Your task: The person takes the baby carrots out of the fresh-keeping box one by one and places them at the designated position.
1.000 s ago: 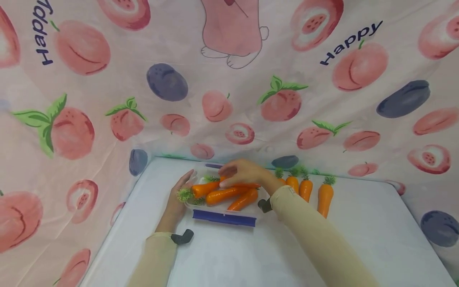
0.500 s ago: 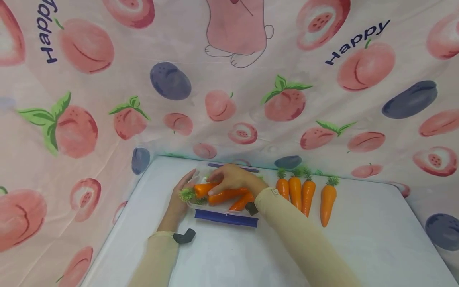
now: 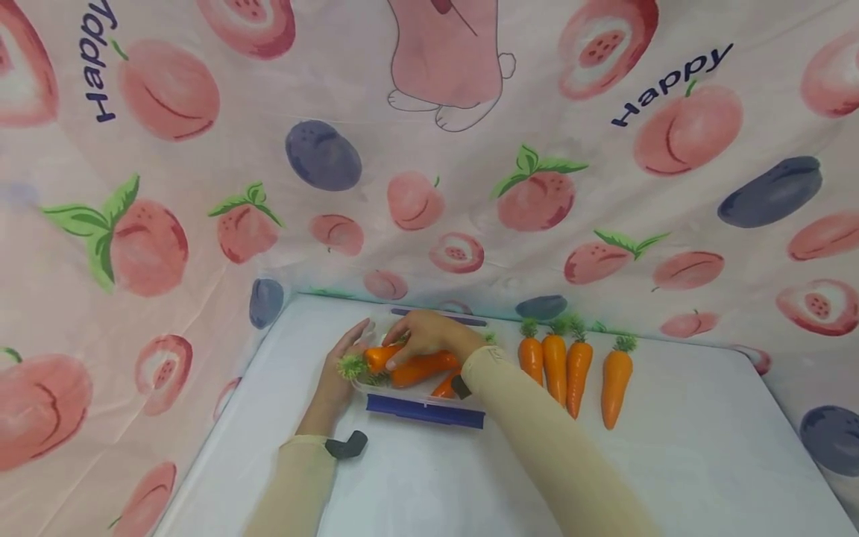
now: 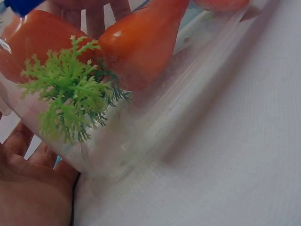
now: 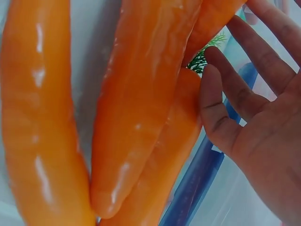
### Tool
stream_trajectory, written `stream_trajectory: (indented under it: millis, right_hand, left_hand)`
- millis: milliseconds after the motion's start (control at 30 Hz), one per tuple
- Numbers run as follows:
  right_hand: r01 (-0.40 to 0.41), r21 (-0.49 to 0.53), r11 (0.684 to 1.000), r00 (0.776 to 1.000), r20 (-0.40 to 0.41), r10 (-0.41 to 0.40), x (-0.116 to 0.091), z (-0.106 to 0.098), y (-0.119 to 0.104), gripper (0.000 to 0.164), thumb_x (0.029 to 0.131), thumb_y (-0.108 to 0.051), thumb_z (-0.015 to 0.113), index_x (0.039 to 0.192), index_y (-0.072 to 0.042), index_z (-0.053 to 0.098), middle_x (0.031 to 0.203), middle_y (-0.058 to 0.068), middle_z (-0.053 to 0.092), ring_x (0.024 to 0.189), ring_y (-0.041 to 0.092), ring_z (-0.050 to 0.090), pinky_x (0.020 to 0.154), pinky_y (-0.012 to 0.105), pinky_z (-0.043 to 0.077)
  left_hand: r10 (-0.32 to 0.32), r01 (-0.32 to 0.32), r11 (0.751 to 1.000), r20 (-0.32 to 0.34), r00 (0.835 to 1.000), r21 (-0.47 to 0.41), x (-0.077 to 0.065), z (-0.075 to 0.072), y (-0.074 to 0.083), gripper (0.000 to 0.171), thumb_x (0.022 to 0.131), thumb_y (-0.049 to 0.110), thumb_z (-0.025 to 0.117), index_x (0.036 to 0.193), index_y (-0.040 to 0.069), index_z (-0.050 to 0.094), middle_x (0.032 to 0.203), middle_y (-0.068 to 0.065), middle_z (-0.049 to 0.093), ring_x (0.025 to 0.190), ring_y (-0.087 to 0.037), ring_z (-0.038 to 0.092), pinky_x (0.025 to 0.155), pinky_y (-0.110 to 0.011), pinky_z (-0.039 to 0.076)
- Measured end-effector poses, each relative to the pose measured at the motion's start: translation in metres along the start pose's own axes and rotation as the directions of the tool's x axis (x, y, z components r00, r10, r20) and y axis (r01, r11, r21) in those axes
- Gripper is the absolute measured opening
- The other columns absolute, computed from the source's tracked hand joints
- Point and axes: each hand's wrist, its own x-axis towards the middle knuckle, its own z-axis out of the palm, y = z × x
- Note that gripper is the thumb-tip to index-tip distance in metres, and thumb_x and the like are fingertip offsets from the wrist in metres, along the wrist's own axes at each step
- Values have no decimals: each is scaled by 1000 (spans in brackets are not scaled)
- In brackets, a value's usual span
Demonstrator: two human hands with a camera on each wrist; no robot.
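A clear plastic box (image 3: pixel 429 403) with blue side flaps holds several glossy orange carrots (image 3: pixel 424 368) with green tops. My left hand (image 3: pixel 333 384) rests against the box's left end, its fingers extended; in the left wrist view, the palm (image 4: pixel 35 188) lies outside the clear wall. My right hand (image 3: pixel 426 334) reaches into the box and grips the leftmost carrot (image 3: pixel 378 359), whose leafy top (image 4: pixel 66 89) overhangs the left end. In the right wrist view, the fingers (image 5: pixel 240 89) bend beside the carrots; the thumb is out of sight there.
Right of the box, several more carrots (image 3: pixel 555 365) lie in a row on the white table (image 3: pixel 705 447), one (image 3: pixel 616 384) set apart. A fruit-printed cloth (image 3: pixel 456 186) rises behind and at the sides. A blue flap (image 3: pixel 425 412) sticks out at the front.
My right hand has moved left and lower within the box, from above the back carrots onto the leftmost carrot, and its fingers have closed on it. The left hand stays at the box.
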Motion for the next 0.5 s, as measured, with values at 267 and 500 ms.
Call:
stream_trajectory:
  millis: [267, 500]
  right_hand:
    - [-21, -24, 999, 1000, 11, 21, 9, 4, -1, 47, 76, -47, 88, 119, -31, 76, 127, -8, 70, 122, 21, 57, 113, 47, 46]
    - [-22, -57, 998, 999, 33, 24, 13, 5, -3, 48, 77, -44, 88, 122, -30, 75, 138, -4, 65, 130, 24, 54, 117, 49, 41]
  left_hand:
    - [8, -8, 1000, 8, 1000, 5, 0, -1, -3, 46, 106, 32, 52, 152, 32, 49, 166, 6, 34, 155, -24, 29, 126, -49, 28]
    - [3, -3, 1000, 6, 1000, 10, 0, -1, -1, 44, 106, 34, 53, 149, 38, 50, 164, 9, 36, 154, -22, 32, 125, -47, 30]
